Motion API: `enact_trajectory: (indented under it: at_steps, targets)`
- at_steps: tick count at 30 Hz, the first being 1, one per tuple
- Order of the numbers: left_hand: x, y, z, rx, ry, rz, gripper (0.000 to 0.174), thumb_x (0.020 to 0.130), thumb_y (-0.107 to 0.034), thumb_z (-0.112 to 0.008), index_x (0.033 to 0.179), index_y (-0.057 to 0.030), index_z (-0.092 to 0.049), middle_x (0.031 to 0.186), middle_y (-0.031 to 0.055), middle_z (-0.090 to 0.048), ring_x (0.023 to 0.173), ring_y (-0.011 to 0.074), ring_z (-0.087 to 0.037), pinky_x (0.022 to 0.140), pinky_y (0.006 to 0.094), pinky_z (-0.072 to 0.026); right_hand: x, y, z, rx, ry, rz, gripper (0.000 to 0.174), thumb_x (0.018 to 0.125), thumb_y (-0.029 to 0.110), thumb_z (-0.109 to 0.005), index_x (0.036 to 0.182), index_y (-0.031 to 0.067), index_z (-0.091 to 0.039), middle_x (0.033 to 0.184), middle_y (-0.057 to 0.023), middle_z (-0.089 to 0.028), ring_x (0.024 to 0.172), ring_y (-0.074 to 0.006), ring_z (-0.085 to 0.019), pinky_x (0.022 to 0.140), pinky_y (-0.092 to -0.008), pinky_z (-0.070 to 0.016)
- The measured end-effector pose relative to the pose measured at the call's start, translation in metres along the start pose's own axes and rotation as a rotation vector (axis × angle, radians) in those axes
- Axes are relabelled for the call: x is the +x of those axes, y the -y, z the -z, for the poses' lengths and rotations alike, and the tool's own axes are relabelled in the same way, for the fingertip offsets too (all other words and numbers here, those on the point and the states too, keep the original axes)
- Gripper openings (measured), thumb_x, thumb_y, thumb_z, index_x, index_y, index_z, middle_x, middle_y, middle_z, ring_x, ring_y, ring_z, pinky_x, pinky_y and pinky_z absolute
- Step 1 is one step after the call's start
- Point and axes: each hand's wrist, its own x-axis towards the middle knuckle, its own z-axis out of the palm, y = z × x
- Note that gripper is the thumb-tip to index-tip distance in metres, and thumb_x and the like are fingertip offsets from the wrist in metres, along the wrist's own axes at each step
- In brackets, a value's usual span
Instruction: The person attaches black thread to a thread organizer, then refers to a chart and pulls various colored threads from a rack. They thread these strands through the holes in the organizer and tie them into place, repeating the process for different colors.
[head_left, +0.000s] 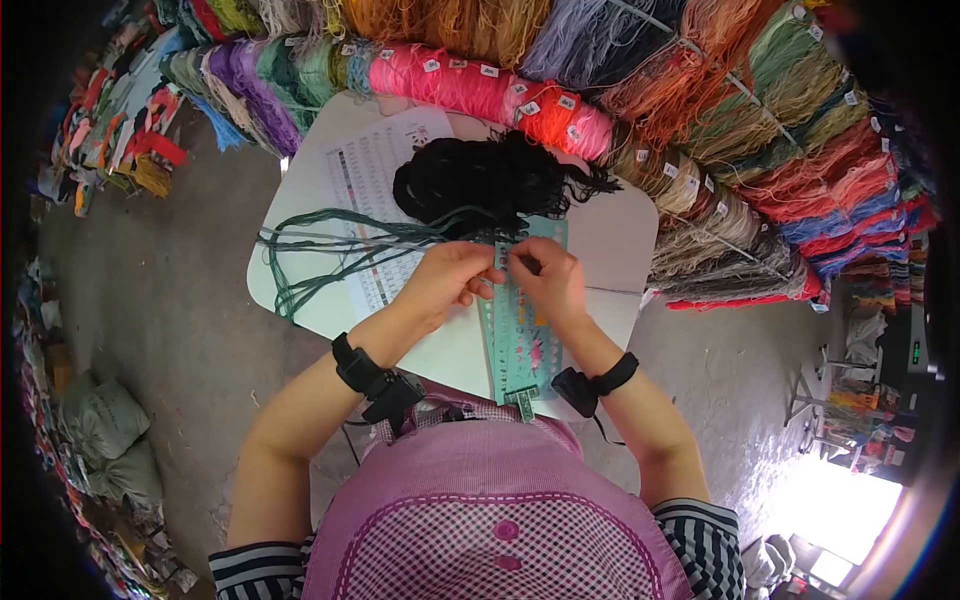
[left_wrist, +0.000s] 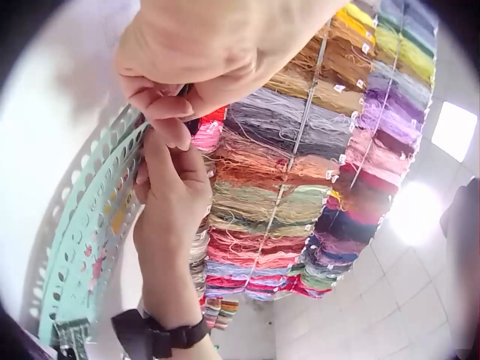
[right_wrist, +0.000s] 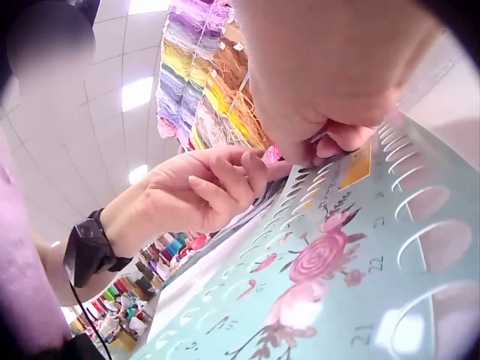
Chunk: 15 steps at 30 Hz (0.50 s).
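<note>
Your left hand (head_left: pixel 450 275) has its fingers curled, pinching the green thread (head_left: pixel 330 250) right at the far end of the thread card (head_left: pixel 520 350); your right hand (head_left: pixel 548 283) meets it there, fingertips curled and nipping the card's holed rim; whether a strand also sits between them, I cannot tell. The two hands touch, probably so that one steadies the card while the other controls the strand at a hole. The card lies flat on the tabletop (head_left: pixel 620 240) directly in front of you; its long axis runs from your body away toward the black skein (head_left: pixel 490 180), the near end overhanging the tabletop's edge at your lap, the far end under your fingers; the holes line both long sides. The green thread trails off to your left across the printed chart (head_left: pixel 375 165), slack and out of the way. Racks of coloured skeins (head_left: pixel 750 120) hang beyond.
</note>
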Motion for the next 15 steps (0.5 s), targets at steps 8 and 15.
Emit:
enact_trajectory:
  at_steps: [8,15]
  targets:
    - [0.002,-0.01,-0.004,0.177,-0.066,-0.164,0.025,0.09,-0.02,-0.063,0.106,-0.001,-0.066,0.076,0.0029,-0.064,0.061,0.0076,-0.057,0.047,0.0178,-0.0376,-0.009,0.018,0.008,0.144,0.04,-0.051,0.014,0.078,0.008,-0.07,0.089,-0.0001,-0.066,0.079,-0.0093,-0.065,0.068,-0.0167,-0.063,0.061,-0.0284,-0.0496]
    - [0.002,-0.008,-0.004,0.172,-0.07,-0.153,0.026,0.089,-0.02,-0.064,0.104,0.0002,-0.066,0.075,0.0032,-0.064,0.059,0.008,-0.057,0.046,0.0188,-0.0372,-0.001,0.012,0.007,0.153,-0.083,-0.053,0.009,0.08,0.005,-0.068,0.085,-0.0023,-0.066,0.078,-0.009,-0.064,0.067,-0.0131,-0.06,0.06,-0.0269,-0.0481]
